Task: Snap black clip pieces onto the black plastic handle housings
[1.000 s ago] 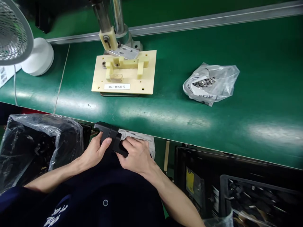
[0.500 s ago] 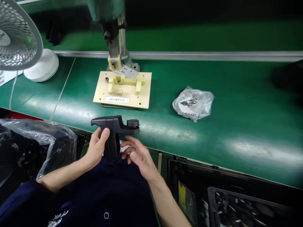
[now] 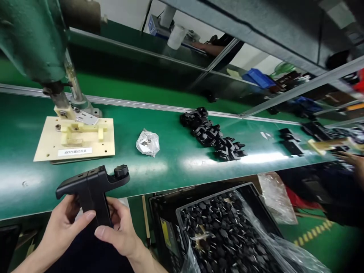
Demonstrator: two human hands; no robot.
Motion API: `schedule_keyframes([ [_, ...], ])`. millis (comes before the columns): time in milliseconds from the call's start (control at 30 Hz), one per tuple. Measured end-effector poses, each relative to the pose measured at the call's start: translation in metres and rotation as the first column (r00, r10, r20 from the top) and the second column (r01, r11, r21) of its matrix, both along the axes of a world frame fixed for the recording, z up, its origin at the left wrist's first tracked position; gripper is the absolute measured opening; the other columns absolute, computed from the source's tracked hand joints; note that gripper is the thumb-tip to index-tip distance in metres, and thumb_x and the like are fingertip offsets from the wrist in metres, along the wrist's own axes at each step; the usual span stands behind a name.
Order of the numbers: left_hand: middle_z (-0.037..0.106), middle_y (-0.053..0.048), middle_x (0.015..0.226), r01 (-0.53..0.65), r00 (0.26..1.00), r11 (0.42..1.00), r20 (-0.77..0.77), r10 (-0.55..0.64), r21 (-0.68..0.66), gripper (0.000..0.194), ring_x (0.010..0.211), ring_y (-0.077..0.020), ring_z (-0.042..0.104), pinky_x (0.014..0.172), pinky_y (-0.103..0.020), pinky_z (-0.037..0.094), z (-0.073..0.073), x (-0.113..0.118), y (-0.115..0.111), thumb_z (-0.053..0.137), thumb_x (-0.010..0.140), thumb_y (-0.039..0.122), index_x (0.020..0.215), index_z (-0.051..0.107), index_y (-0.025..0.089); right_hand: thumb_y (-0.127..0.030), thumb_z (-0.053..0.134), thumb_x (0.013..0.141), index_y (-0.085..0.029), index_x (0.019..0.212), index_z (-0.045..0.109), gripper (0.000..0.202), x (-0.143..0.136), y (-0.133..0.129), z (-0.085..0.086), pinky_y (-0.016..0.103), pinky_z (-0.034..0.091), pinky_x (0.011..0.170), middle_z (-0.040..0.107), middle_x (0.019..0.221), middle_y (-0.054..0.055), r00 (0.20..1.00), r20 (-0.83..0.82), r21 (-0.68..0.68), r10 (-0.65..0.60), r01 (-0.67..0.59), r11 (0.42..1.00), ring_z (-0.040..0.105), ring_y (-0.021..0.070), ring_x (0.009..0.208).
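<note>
A black plastic T-shaped part (image 3: 93,185) with a round knob at its right end stands upright over the near edge of the green belt (image 3: 170,167). My left hand (image 3: 61,227) grips its stem from the left, thumb across the front. My right hand (image 3: 121,229) wraps the same stem from the right and below. A cream jig plate (image 3: 51,146) with a white label lies on the belt beyond the part, under a green press (image 3: 34,41).
A small clear bag of screws (image 3: 148,142) lies right of the jig. A heap of black plastic parts (image 3: 213,134) sits farther along the belt. A black crate of small black pieces (image 3: 224,231) stands below the belt at my right. Another person's hand (image 3: 354,161) is at the far right.
My view has swung to the right, bringing the black heap and the crate into sight. My right hand has closed back onto the part's stem after hovering apart from it.
</note>
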State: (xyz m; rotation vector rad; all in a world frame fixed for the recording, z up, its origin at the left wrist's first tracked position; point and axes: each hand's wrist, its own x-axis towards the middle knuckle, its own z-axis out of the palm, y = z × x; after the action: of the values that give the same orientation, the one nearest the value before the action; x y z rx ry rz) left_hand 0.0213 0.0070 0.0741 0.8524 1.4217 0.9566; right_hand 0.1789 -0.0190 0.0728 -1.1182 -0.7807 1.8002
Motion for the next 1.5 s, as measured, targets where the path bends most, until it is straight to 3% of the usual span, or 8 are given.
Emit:
schedule_keyframes([
  [367,0.069,-0.008,0.079,0.060,0.973,0.975,-0.230,-0.010,0.214,0.055,0.070,-0.0231,0.067,0.061,-0.029,0.059,0.003,-0.004,-0.010,0.066,0.071,0.064,0.096,0.057,0.015,-0.035,0.083,0.054,-0.028,0.115,0.059,0.066,-0.013,0.007,-0.001,0.036,0.046,0.083,0.065,0.102,0.003,0.998,0.058,0.131,0.012,-0.020,0.991,0.059,0.0217,0.088],
  [467,0.070,-0.008,0.085,0.202,0.959,0.912,-0.260,-0.110,0.357,0.042,0.073,-0.0213,0.069,0.060,-0.024,0.059,0.000,-0.007,0.002,0.066,0.078,0.052,0.096,0.058,0.015,-0.035,0.082,0.055,-0.027,0.110,0.062,0.059,-0.012,0.012,0.000,0.034,0.047,0.077,0.066,0.094,0.002,0.998,0.037,0.142,-0.048,0.042,0.989,0.059,0.0189,0.080],
  [567,0.069,-0.008,0.098,0.308,0.941,0.801,-0.287,-0.178,0.514,0.032,0.086,-0.0188,0.068,0.072,-0.022,0.058,-0.002,-0.008,0.018,0.056,0.090,0.039,0.113,0.054,0.016,-0.035,0.084,0.053,-0.027,0.109,0.063,0.060,-0.002,0.026,0.005,0.030,0.048,0.071,0.067,0.093,0.002,0.972,0.014,0.149,-0.235,0.230,0.962,0.060,0.0182,0.081],
  [700,0.061,-0.009,0.116,0.435,0.878,0.672,-0.446,-0.170,0.600,0.033,0.101,-0.0156,0.062,0.087,-0.022,0.051,-0.012,-0.017,0.029,0.047,0.095,0.026,0.127,0.047,0.018,-0.044,0.076,0.064,-0.019,0.096,0.067,0.041,0.033,0.068,0.021,0.024,0.044,0.054,0.069,0.086,0.007,0.896,0.002,0.126,-0.444,0.440,0.889,0.059,0.0145,0.066],
  [900,0.060,-0.013,0.112,0.581,0.727,0.482,-0.685,0.056,0.656,0.041,0.101,-0.0194,0.058,0.090,-0.029,0.045,-0.057,-0.054,0.031,0.052,0.090,0.008,0.130,0.046,0.010,-0.035,0.075,0.064,-0.015,0.083,0.066,0.029,0.106,0.134,0.034,0.016,0.039,0.042,0.068,0.073,0.006,0.785,0.158,0.121,-0.599,0.587,0.800,0.054,0.0097,0.056],
  [1167,0.067,-0.014,0.098,0.643,0.598,0.396,-0.753,0.276,0.656,0.019,0.082,-0.0227,0.062,0.079,-0.038,0.046,-0.065,-0.049,0.038,0.058,0.084,0.001,0.103,0.060,0.005,-0.033,0.067,0.071,-0.016,0.076,0.058,0.019,0.147,0.219,0.040,0.015,0.034,0.033,0.061,0.057,0.003,0.815,0.250,0.053,-0.522,0.527,0.848,0.043,0.0075,0.041],
  [1367,0.068,-0.013,0.104,0.806,0.457,0.239,-0.826,0.329,0.541,0.018,0.085,-0.0236,0.065,0.082,-0.039,0.046,-0.090,-0.061,0.036,0.059,0.083,0.004,0.099,0.065,0.008,-0.028,0.066,0.072,-0.016,0.066,0.051,0.020,0.144,0.272,0.036,0.016,0.031,0.032,0.062,0.056,0.006,0.842,0.267,0.049,-0.469,0.474,0.879,0.040,0.0063,0.038],
  [1500,0.069,-0.009,0.104,0.820,0.430,0.235,-0.832,0.350,0.522,0.019,0.086,-0.0216,0.065,0.080,-0.036,0.047,-0.100,-0.068,0.040,0.059,0.082,0.005,0.099,0.067,0.012,-0.028,0.065,0.074,-0.015,0.068,0.054,0.018,0.145,0.289,0.033,0.017,0.031,0.031,0.063,0.058,0.008,0.850,0.284,0.035,-0.444,0.453,0.891,0.042,0.0071,0.038],
])
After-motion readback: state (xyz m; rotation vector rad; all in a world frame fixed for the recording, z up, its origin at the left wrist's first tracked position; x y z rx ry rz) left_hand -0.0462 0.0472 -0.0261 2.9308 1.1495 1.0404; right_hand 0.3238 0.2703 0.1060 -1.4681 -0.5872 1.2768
